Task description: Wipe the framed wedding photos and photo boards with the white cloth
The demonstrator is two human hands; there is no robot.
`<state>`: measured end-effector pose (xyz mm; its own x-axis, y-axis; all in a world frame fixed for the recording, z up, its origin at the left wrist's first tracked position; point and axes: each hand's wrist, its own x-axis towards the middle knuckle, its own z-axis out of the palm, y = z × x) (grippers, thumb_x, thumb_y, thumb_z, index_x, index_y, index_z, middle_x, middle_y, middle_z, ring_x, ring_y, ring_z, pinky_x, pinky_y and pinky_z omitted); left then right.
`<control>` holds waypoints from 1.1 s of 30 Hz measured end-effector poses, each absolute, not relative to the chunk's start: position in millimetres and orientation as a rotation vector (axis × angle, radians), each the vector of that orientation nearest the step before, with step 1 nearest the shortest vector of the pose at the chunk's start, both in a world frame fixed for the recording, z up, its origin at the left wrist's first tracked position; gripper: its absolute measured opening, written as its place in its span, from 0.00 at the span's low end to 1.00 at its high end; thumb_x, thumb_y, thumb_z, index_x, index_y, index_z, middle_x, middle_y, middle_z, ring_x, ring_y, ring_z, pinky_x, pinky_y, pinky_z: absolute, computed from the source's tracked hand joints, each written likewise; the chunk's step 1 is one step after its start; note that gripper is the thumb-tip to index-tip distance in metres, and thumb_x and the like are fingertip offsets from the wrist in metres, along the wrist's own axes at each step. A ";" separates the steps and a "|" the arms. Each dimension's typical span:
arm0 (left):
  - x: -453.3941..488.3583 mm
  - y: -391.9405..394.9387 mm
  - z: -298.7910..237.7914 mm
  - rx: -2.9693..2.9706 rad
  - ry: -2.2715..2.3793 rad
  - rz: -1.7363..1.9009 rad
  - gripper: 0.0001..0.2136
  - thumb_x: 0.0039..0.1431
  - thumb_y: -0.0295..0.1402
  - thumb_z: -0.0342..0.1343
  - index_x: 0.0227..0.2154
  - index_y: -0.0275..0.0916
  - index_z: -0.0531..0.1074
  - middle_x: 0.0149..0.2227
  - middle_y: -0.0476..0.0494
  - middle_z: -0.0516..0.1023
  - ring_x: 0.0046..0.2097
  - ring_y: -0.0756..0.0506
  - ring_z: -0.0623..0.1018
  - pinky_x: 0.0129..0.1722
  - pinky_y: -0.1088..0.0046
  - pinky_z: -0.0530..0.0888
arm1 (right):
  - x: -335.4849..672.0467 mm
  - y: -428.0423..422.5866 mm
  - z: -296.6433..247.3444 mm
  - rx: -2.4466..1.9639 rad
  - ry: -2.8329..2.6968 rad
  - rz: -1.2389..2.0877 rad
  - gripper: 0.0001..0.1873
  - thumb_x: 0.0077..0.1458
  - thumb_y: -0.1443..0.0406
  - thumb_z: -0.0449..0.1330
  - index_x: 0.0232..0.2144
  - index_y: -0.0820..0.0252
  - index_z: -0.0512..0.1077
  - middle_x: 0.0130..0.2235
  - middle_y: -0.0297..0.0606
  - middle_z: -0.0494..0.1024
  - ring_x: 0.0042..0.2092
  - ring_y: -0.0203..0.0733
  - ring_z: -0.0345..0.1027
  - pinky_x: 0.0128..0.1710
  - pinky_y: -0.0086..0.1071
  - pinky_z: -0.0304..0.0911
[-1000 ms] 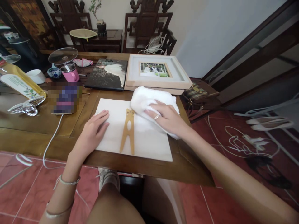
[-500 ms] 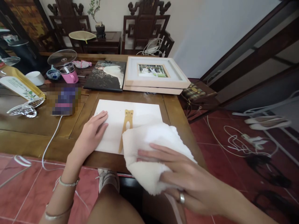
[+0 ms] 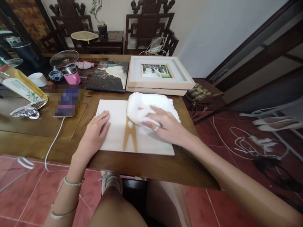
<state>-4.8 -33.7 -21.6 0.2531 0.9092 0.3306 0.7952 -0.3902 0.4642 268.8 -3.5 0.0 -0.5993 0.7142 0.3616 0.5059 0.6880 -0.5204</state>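
A white rectangular board [image 3: 113,126] lies flat near the table's front edge. My left hand [image 3: 96,130] rests flat over its left edge, fingers stretched out. On the board's middle is a tan, two-legged figure [image 3: 130,138]; whether it lies loose or is part of the surface, I cannot tell. A bunched white towel [image 3: 156,102] covers the figure's top and the board's upper right. My right hand [image 3: 163,124], a ring on one finger, presses and grips this towel from the right, some fingertips sunk in its folds.
Behind the board are a dark photo panel [image 3: 107,77] and stacked light picture frames [image 3: 163,86]. A pink mug [image 3: 72,76], an oil bottle [image 3: 22,83], a silver hair claw [image 3: 30,108] and a blurred-out item with a white cable [image 3: 55,138] sit left. The table's right edge [image 3: 201,157] is close.
My right hand has moved the towel away from me, from the board's front right to its upper right. The figure's legs now show and its head is covered. My left hand stays put.
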 end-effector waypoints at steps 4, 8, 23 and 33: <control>-4.7 -33.0 -22.2 2.307 1.609 0.841 0.18 0.67 0.33 0.47 0.55 0.33 0.73 0.60 0.33 0.72 0.63 0.37 0.70 0.63 0.50 0.66 | 266.2 -45.7 3.2 -0.806 -2.451 0.355 0.11 0.60 0.69 0.53 0.37 0.56 0.76 0.53 0.46 0.79 0.61 0.51 0.66 0.63 0.59 0.56; -5.3 -33.4 -23.0 2.309 1.606 0.849 0.18 0.67 0.33 0.47 0.55 0.36 0.73 0.60 0.35 0.72 0.64 0.38 0.70 0.63 0.52 0.66 | 273.1 -82.5 8.2 -0.600 -2.518 0.427 0.09 0.56 0.71 0.54 0.33 0.57 0.75 0.57 0.48 0.75 0.63 0.49 0.62 0.64 0.55 0.55; -5.8 -33.6 -23.0 2.308 1.581 0.847 0.18 0.67 0.33 0.48 0.55 0.34 0.72 0.61 0.33 0.71 0.64 0.38 0.69 0.64 0.50 0.64 | 244.9 6.8 14.3 -1.086 -2.224 0.674 0.19 0.66 0.57 0.50 0.24 0.55 0.66 0.28 0.31 0.75 0.32 0.42 0.70 0.59 0.54 0.60; -8.6 -32.8 -23.3 2.301 1.553 0.808 0.19 0.67 0.33 0.46 0.57 0.35 0.71 0.62 0.35 0.70 0.65 0.38 0.67 0.65 0.53 0.65 | 227.8 -83.4 1.9 -0.623 -2.498 0.528 0.11 0.59 0.71 0.53 0.39 0.60 0.75 0.58 0.50 0.74 0.66 0.51 0.57 0.67 0.59 0.44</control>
